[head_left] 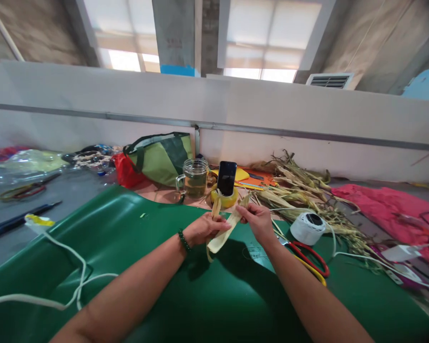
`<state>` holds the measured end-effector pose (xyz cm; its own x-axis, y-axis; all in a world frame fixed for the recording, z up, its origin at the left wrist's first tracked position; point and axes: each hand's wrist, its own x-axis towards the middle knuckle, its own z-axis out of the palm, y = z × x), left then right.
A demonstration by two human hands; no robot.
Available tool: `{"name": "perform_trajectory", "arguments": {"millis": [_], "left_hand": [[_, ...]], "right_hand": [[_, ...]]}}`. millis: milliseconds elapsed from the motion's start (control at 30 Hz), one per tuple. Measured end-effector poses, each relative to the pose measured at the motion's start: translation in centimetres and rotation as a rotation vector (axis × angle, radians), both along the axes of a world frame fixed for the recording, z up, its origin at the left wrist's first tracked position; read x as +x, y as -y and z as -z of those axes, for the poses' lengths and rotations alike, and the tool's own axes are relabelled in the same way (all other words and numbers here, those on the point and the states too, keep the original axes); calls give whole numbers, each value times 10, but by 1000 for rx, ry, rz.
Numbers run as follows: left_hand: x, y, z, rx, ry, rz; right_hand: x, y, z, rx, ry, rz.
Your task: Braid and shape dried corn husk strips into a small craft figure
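Pale, flat strips of dry husk (222, 239) are held between my two hands above a green mat (136, 243). My left hand (205, 227), with a dark green bead bracelet at the wrist, pinches the strips from the left; one piece sticks up above its fingers and another hangs below. Fingers closed, my right hand (255, 219) grips the upper right end of the wide strip. Just behind the hands, a black phone (227, 177) stands upright at a yellow tape roll (230, 199).
Red-handled scissors (312, 257) and a white thread spool (308, 228) lie right of my right hand. Behind them is a dry husk pile (307, 195). A glass mug (195, 178) and green bag (160, 159) stand behind; a white cable (80, 281) crosses the mat at left.
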<state>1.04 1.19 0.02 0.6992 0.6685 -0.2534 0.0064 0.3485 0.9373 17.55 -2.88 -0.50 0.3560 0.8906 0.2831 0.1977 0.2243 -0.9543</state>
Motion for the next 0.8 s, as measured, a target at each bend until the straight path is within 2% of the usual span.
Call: {"name": "perform_trajectory", "arguments": {"millis": [200, 300, 400, 500, 567, 800], "left_hand": [[-4, -2, -6, 74, -50, 110], [-4, -4, -3, 98, -76, 61], [-2, -7, 2, 161, -35, -87], [-1, -8, 6, 247, 10, -192], [-1, -9, 7, 302, 15, -221], [-1, -8, 4, 343, 41, -243]], "right_hand": [[25, -2, -7, 93, -108, 171], [29, -1, -12, 109, -210, 206], [19, 3, -15, -50, -279, 52], [1, 7, -11, -282, -161, -215], [-10, 8, -6, -323, -93, -317], [-12, 7, 0, -324, -122, -352]]}}
